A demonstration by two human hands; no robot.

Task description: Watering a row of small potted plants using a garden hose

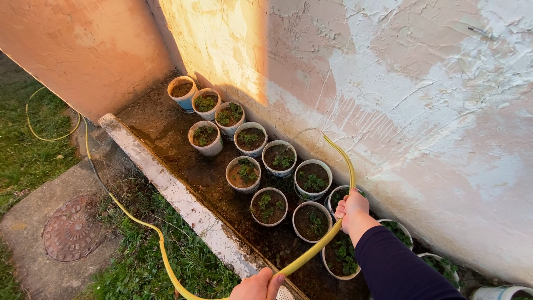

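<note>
Manhole cover (73,228): one, round and rusty, set in a concrete slab at far left, grass all round.
Hose (145,228): one, yellow, snaking in from the grass upper left, down along the curb, up through both hands, then arcing over the pots with the tip pointing down near the middle of the row.
Curb (177,194): one whitish concrete edge, running diagonally, splitting grass from the soil strip.
Pots (245,173): about fifteen white tubs, most with small green plants, lined up roughly two deep on the soil between curb and wall; one at far back has a blue bottom (182,93) and just dirt inside.
Left hand (258,286): bottom edge of view, clenched round the hose right over the curb.
Right hand (352,208): dark sleeve, closed round the hose higher up, above the pots close to the wall.
Wall (422,111): rough plaster, pink and white patches, hard up against the back row of pots.
Open room: soil strip is narrow, boxed in by curb and wall; bare dirt beside the curb at the back; plenty of grass left of the curb.
</note>
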